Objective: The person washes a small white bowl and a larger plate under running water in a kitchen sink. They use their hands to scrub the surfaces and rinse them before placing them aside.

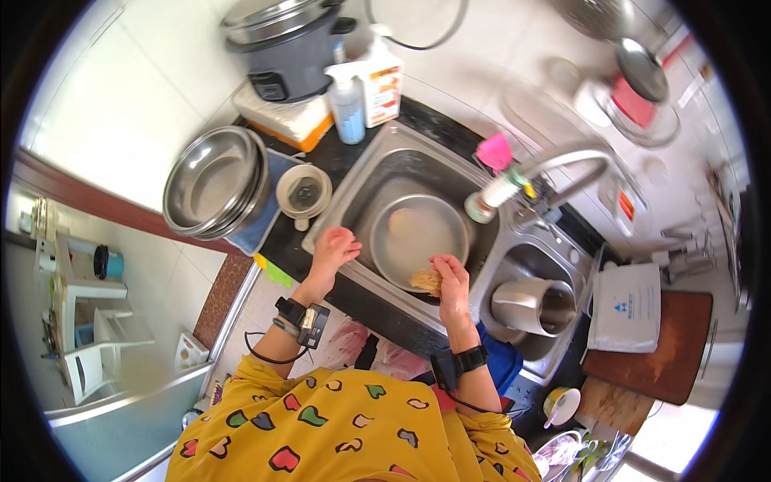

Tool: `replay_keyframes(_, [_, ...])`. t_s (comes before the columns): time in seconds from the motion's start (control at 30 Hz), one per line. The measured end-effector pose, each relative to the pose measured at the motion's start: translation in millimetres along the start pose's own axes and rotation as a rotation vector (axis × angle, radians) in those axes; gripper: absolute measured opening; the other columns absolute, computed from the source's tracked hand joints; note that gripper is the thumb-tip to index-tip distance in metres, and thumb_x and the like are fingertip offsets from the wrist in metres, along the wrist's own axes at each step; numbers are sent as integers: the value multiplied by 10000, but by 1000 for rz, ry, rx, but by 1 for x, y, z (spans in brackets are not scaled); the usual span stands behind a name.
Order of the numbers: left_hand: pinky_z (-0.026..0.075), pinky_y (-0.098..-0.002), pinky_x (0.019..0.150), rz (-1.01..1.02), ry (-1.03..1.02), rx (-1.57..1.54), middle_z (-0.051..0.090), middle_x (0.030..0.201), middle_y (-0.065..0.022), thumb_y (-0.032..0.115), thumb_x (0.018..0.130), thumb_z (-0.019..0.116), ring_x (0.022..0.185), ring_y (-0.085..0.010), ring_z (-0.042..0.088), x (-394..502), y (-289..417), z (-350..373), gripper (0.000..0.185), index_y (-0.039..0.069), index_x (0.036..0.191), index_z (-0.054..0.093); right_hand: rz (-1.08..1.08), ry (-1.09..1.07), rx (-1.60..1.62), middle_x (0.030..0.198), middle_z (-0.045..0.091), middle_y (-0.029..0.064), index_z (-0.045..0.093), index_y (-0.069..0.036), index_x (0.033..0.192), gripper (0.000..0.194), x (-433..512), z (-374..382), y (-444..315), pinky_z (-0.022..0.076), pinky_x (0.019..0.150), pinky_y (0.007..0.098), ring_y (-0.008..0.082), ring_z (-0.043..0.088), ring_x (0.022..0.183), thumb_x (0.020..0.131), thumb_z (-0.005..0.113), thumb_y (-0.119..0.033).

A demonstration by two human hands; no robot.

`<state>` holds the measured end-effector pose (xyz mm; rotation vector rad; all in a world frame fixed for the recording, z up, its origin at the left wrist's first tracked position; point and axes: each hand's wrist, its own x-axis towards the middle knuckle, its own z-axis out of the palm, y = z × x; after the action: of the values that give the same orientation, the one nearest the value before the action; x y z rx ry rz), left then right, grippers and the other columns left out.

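Note:
My right hand (453, 283) pinches a tan, rough scrubbing pad (426, 281) at the near right rim of a round metal basin (420, 241). Cloudy water fills the basin, and a pale pinkish round object (405, 223), not clear in kind, lies in it. The basin stands in the larger bowl of a stainless steel sink (361, 199). Over the sink's left front edge is my left hand (336, 247), its fingers loosely curled, holding nothing.
Left of the sink stand stacked metal bowls (211, 181) and a cream cup-like container (303, 191). Behind are a spray bottle (347, 108) and a rice cooker (286, 60). A faucet (563, 162) arches at right; a metal pot (533, 306) lies tilted in the smaller bowl.

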<state>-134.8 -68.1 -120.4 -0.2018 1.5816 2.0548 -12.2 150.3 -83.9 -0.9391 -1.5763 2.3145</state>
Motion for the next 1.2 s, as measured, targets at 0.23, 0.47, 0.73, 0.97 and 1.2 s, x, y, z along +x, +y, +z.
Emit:
replay_keyframes(0.23, [568,-322,590,-3,491,82,569,1011,-158,382,905,630,730,-226,663,44,32,-85,610,-30,1245,336,107,-136,-99,801,543,-43,639,-53,962,136,32,87,11,390,643,193,44,495,733,928,592,-176])
replay_keyframes(0.47, [519,-276,426,41,433,479,685,765,-146,253,856,661,516,-173,655,65,50,-112,344,-75,944,607,101,-75,-148,827,553,-32,636,-44,976,143,33,79,3,408,684,193,51,514,770,930,565,-159])
replay_keyframes(0.73, [491,-234,472,252,126,342,664,873,-118,52,818,613,545,-112,614,46,55,-51,333,-54,1125,538,6,-90,-250,820,589,-11,634,5,1086,350,26,53,-1,427,704,205,67,540,780,955,547,-308])
replay_keyframes(0.97, [539,-273,789,617,-415,474,570,1223,-90,-148,780,559,1026,-181,614,19,47,56,481,49,1218,580,221,183,56,1015,684,108,544,42,1235,742,0,21,-24,493,768,274,152,618,830,941,397,-623])
replay_keyframes(1.2, [449,-312,1006,600,-715,109,252,1537,-169,-208,818,440,1283,-256,474,3,30,97,532,4,1296,536,-375,77,4,1071,636,75,399,-2,1395,577,-47,-13,-40,468,886,278,144,594,991,908,646,-189])
